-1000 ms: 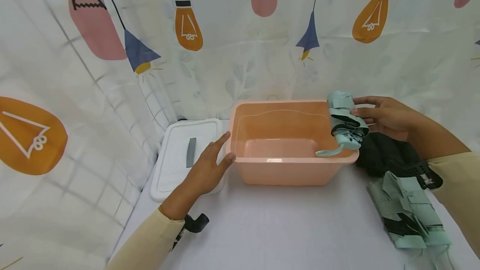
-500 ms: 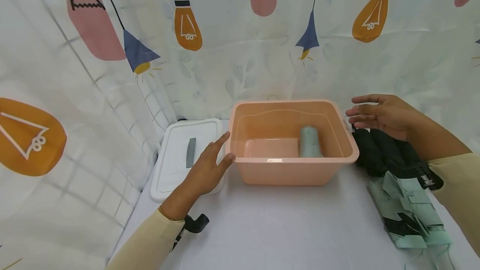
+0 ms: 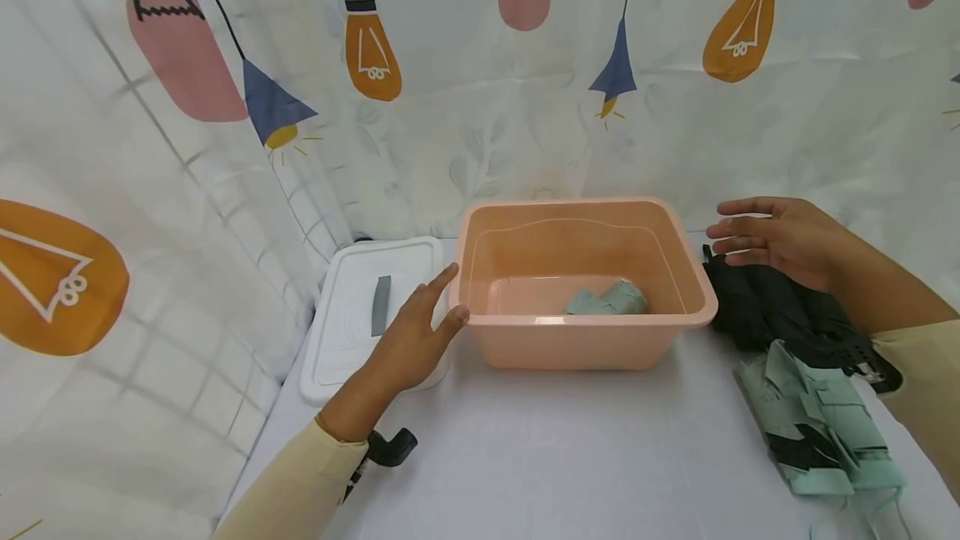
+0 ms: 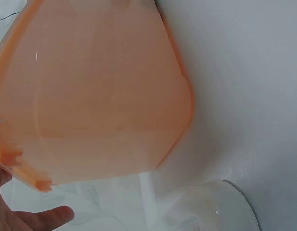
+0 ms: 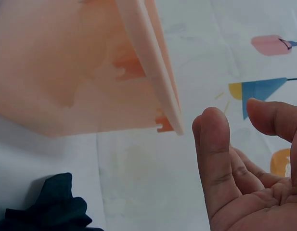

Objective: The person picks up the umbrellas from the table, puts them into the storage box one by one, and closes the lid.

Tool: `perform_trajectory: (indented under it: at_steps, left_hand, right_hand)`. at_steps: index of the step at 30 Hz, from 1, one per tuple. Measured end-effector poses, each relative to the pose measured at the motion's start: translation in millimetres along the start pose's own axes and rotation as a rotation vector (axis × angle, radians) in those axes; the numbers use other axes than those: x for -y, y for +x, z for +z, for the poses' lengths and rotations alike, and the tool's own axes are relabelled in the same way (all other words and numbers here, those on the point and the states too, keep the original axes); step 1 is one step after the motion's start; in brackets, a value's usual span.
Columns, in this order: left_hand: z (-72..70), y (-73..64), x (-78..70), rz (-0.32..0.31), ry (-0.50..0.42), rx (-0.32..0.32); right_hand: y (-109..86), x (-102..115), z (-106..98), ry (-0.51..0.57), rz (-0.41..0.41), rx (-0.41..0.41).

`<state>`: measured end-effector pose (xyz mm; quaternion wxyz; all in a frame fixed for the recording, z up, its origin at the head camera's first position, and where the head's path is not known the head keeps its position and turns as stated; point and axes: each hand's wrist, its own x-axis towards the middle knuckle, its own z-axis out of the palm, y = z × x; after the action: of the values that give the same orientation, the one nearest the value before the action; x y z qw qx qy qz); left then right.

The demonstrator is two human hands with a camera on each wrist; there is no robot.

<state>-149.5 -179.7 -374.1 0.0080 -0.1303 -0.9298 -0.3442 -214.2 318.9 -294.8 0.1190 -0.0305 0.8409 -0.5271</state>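
Observation:
A peach plastic basin [image 3: 577, 346] stands at the middle back of the table. Inside it lies a rolled pale-green fabric bundle [image 3: 622, 297], partly hidden by the front wall. My left hand [image 3: 408, 336] touches the basin's left rim with fingers and thumb spread. To the right of the basin, my right hand [image 3: 783, 242] hovers with loosely bent fingers, holding nothing. A gap separates those fingers from the basin rim in the right wrist view. Below that hand lies a black fabric bundle [image 3: 772, 302]. In front of it is a folded pale-green fabric piece [image 3: 832, 423] with black parts and thin cords.
A white lid [image 3: 352, 273] with a grey handle lies left of the basin, partly behind my left hand. A printed curtain [image 3: 480, 107] hangs close behind the basin and along the left side. White cloth [image 3: 570, 457] covers the table.
My right hand has let go of the rolled pale-green bundle, which dropped into the basin and tipped over. That hand has drawn slightly right. The left hand has stayed at the rim.

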Motion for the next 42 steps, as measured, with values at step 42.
perform_trajectory:
  at_steps: [42]
  left_hand:
    - [-2.3, 0.3, -2.1, 0.024, -0.002, 0.005]
  right_hand:
    - [-62.0, -78.1, -46.1, -0.089, 0.035, 0.111]
